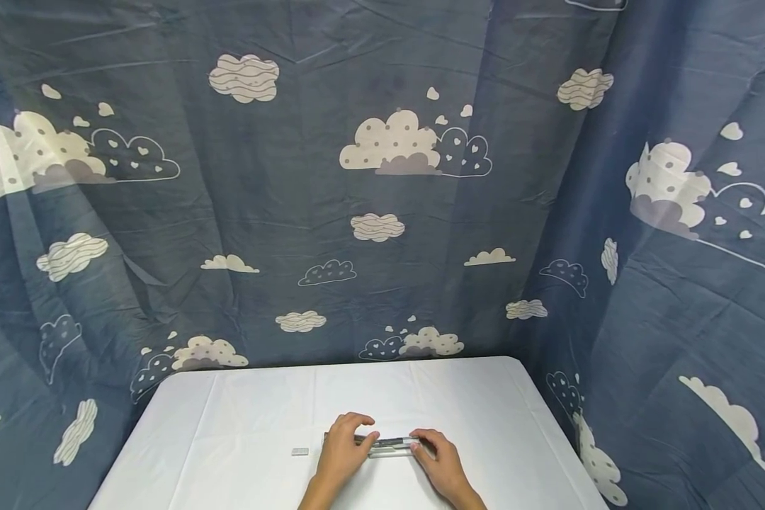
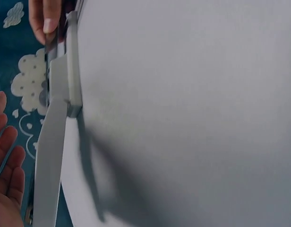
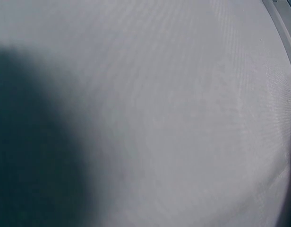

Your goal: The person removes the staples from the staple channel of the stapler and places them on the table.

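Observation:
On the white table lies a slim white case with a long pale flap reaching toward the left wrist camera. A dark pen runs lengthwise along it. My right hand pinches the right end of this pen between thumb and fingers, close over the case. My left hand hovers around the left end, thumb and index finger apart; in the left wrist view its relaxed fingers stand apart from the flap. What lies inside the case is largely hidden.
A small grey block lies on the white table, left of my left hand. Dark blue curtains with a cloud print hang behind the table and at both sides. Mostly bare tabletop fills the right wrist view.

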Demonstrator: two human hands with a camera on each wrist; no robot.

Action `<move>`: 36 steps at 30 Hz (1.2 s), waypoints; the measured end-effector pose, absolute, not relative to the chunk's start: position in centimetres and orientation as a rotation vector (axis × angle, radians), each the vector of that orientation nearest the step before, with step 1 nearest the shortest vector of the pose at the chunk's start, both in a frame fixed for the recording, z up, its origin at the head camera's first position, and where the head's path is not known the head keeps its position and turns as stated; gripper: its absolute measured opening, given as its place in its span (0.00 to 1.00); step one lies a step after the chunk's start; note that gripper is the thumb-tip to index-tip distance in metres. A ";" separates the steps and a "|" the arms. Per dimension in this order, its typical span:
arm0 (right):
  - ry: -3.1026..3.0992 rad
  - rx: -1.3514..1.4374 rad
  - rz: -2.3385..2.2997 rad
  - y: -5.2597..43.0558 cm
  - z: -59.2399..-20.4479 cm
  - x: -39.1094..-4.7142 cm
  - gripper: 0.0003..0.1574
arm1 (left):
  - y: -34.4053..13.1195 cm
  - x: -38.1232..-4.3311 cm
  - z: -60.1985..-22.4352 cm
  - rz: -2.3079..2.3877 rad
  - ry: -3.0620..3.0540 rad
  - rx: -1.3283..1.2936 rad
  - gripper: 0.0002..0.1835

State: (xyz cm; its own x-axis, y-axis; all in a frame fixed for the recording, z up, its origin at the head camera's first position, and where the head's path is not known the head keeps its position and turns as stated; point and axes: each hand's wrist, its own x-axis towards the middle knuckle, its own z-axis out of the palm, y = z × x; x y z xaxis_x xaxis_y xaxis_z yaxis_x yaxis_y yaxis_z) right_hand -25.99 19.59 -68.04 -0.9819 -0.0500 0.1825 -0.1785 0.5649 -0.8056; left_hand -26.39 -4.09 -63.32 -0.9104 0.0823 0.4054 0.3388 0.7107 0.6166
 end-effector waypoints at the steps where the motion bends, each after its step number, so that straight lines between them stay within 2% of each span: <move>1: -2.653 0.194 1.390 19.5 -68.0 -26.0 0.14 | -3.9 -26.4 -63.5 -1.023 -2.563 -0.345 0.11; 18: -2.669 0.220 1.408 19.3 -68.5 -25.7 0.18 | -1.4 -25.9 -64.9 -0.975 -2.609 -0.467 0.04; 36: -2.658 0.237 1.368 19.8 -68.2 -25.8 0.18 | 0.3 -25.8 -65.0 -0.765 -2.619 -0.486 0.05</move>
